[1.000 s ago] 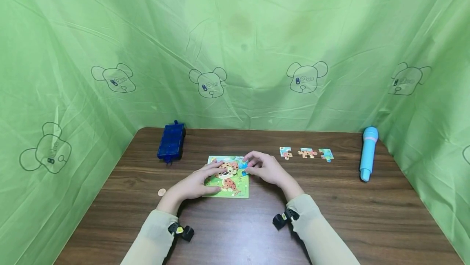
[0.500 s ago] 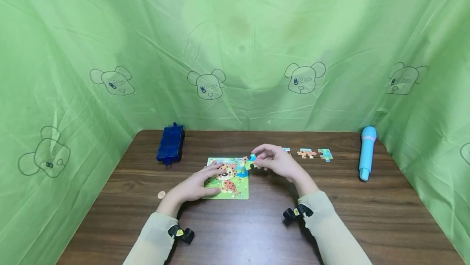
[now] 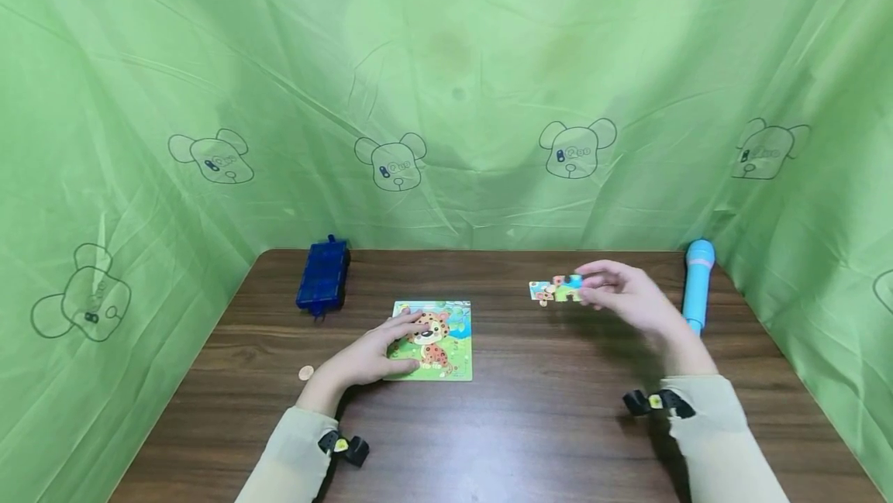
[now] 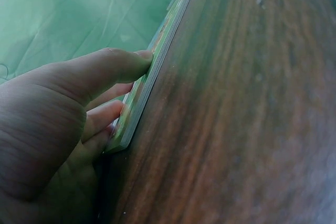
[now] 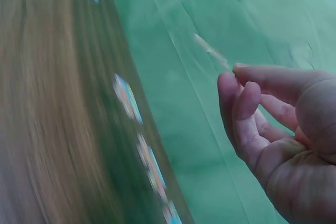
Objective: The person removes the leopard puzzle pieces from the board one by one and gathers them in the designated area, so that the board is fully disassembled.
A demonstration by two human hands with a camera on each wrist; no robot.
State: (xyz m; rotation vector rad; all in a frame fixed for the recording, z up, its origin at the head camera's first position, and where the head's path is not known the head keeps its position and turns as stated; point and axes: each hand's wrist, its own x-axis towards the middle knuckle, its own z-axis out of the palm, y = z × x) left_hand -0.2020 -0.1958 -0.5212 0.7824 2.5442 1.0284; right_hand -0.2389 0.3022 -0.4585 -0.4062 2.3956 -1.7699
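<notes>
Viewed from my remote station, left to right. A dark blue, rectangular box (image 3: 323, 277), apparently plastic, lies near the far edge of the brown, wood-grained desk (image 3: 446, 441); closer to the camera lies a small, pale, round disc (image 3: 305, 373). Just right of the disc, the left hand (image 3: 370, 352) rests on a flat, square, green-and-blue puzzle board (image 3: 455, 360) printed with a spotted cub. Its fingers are spread over the board's left part, the thumb set apart on the near part.

Well apart to the right, a small, flat, blue-and-pink puzzle piece (image 3: 539, 290) lies on the desk. Beside it in the head view appears a flat, green-and-blue puzzle piece (image 3: 568, 288), pinched between thumb and fingertips of the right hand (image 3: 631, 301). The right wrist view shows it edge-on and raised off the desk; it juts leftward from the fingers, which cover one end, so I cannot fix its long axis. That view also gives me a blurred patterned middle piece (image 5: 151, 166) and a bluish end piece (image 5: 172, 213), in line with the first.

The decisive relation, in my judgement: this row lies just beneath the right hand, much the nearer one, whereas the board lies leftward and nearer the camera. Farthest right is a light blue, microphone-shaped object (image 3: 698, 278), partly hidden.
</notes>
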